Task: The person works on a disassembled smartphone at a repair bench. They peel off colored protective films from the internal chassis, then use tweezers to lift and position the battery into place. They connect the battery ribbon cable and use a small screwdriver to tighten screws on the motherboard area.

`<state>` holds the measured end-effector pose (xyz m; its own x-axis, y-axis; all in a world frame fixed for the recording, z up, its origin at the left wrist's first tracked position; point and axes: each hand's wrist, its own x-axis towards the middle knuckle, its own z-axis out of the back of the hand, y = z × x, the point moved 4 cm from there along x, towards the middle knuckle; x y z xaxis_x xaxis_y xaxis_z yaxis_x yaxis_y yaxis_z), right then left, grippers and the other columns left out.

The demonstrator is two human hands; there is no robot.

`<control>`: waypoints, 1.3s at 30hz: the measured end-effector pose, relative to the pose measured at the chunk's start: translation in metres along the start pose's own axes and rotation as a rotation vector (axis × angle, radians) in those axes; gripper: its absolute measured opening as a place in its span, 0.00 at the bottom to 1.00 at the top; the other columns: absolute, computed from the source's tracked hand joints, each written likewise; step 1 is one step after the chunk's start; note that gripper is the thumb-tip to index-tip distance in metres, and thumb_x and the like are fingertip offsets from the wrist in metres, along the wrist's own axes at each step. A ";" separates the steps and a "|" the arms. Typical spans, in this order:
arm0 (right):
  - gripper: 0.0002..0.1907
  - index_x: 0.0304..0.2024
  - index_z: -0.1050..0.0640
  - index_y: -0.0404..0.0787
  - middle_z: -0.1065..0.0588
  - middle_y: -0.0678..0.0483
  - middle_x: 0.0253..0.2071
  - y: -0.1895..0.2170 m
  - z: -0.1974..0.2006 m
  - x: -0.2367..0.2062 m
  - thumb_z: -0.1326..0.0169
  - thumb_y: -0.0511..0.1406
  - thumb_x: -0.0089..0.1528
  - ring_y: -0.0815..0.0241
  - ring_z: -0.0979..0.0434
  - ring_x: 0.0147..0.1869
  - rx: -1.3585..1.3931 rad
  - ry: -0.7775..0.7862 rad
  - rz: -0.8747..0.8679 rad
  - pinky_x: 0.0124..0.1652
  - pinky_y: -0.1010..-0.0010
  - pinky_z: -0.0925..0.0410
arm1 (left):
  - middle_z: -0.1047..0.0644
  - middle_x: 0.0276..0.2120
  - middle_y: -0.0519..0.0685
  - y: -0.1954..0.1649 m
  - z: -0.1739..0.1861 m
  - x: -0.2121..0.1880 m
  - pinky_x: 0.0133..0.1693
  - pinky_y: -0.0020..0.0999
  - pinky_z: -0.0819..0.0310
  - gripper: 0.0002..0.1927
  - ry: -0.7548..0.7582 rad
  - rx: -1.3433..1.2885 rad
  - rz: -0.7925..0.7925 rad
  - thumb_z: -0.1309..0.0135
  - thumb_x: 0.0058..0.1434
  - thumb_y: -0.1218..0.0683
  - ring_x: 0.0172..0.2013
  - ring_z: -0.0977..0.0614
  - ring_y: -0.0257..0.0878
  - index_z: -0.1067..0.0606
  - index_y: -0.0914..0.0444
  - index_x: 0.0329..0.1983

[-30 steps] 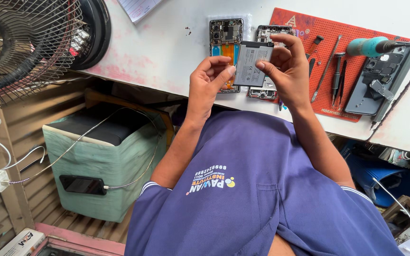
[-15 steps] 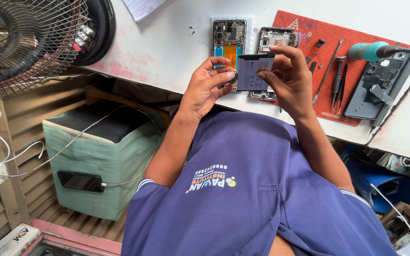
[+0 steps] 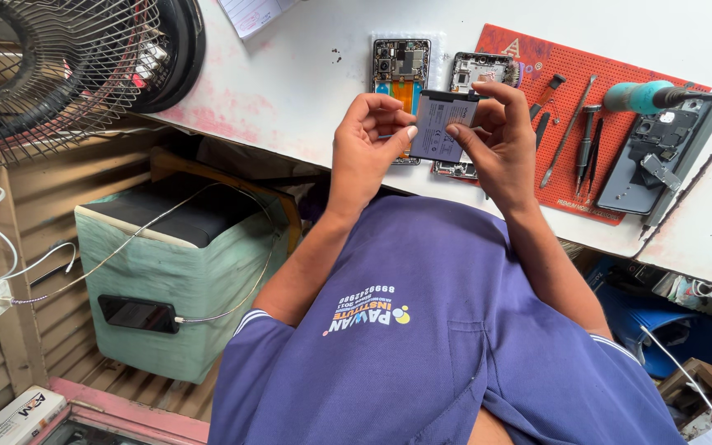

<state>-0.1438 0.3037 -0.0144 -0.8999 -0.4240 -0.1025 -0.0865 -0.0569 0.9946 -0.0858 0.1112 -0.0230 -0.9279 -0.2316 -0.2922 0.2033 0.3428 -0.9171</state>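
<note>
Your left hand (image 3: 370, 147) and right hand (image 3: 500, 136) both pinch a flat grey phone battery (image 3: 441, 125) by its side edges, lifted above the white bench's (image 3: 306, 91) near edge. It hangs over two opened phones (image 3: 401, 70); you seem to be inspecting it, and seating it would call for careful alignment.

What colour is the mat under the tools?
The mat is red-orange with rows of tiny dots, seen in the head view.
</note>
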 end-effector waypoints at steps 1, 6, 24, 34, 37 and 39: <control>0.28 0.67 0.37 0.40 0.24 0.50 0.51 -0.001 0.000 0.001 0.40 0.22 0.70 0.63 0.20 0.57 -0.008 -0.007 0.009 0.58 0.68 0.22 | 0.20 0.45 0.53 0.000 -0.002 -0.002 0.49 0.31 0.18 0.15 -0.007 -0.042 0.020 0.43 0.65 0.67 0.45 0.17 0.35 0.31 0.66 0.53; 0.28 0.66 0.36 0.40 0.23 0.51 0.50 -0.008 0.004 0.005 0.38 0.24 0.69 0.63 0.20 0.56 0.092 -0.026 -0.035 0.57 0.70 0.23 | 0.19 0.48 0.54 0.000 -0.003 -0.002 0.51 0.32 0.17 0.12 -0.011 -0.149 0.039 0.46 0.69 0.64 0.47 0.16 0.36 0.30 0.65 0.54; 0.26 0.65 0.35 0.39 0.23 0.50 0.49 -0.012 -0.010 0.007 0.38 0.26 0.69 0.63 0.19 0.56 0.141 0.032 -0.126 0.55 0.72 0.24 | 0.17 0.35 0.45 0.018 0.014 -0.009 0.39 0.24 0.22 0.08 -0.064 -0.014 0.100 0.39 0.65 0.62 0.34 0.19 0.29 0.19 0.68 0.47; 0.38 0.68 0.44 0.40 0.28 0.47 0.54 -0.014 -0.036 0.014 0.35 0.27 0.65 0.56 0.17 0.58 -0.126 0.112 -0.126 0.52 0.69 0.20 | 0.19 0.35 0.45 0.024 0.017 -0.016 0.38 0.26 0.19 0.07 -0.165 0.019 0.148 0.40 0.63 0.63 0.34 0.18 0.29 0.23 0.67 0.44; 0.36 0.68 0.44 0.40 0.29 0.46 0.56 -0.016 -0.038 0.021 0.35 0.26 0.67 0.54 0.18 0.60 -0.035 0.093 -0.122 0.55 0.68 0.20 | 0.18 0.36 0.46 0.020 0.021 -0.011 0.37 0.26 0.19 0.07 -0.176 0.072 0.110 0.39 0.64 0.62 0.35 0.18 0.29 0.22 0.67 0.45; 0.35 0.67 0.44 0.39 0.28 0.46 0.55 -0.019 -0.041 0.029 0.36 0.25 0.67 0.54 0.17 0.59 -0.029 0.083 -0.132 0.53 0.68 0.19 | 0.17 0.36 0.45 0.013 0.028 -0.006 0.38 0.25 0.19 0.08 -0.215 0.235 0.054 0.39 0.65 0.61 0.37 0.17 0.29 0.20 0.67 0.46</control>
<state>-0.1506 0.2556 -0.0369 -0.8429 -0.4844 -0.2343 -0.1880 -0.1429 0.9717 -0.0690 0.0916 -0.0413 -0.8314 -0.4149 -0.3696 0.3402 0.1459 -0.9290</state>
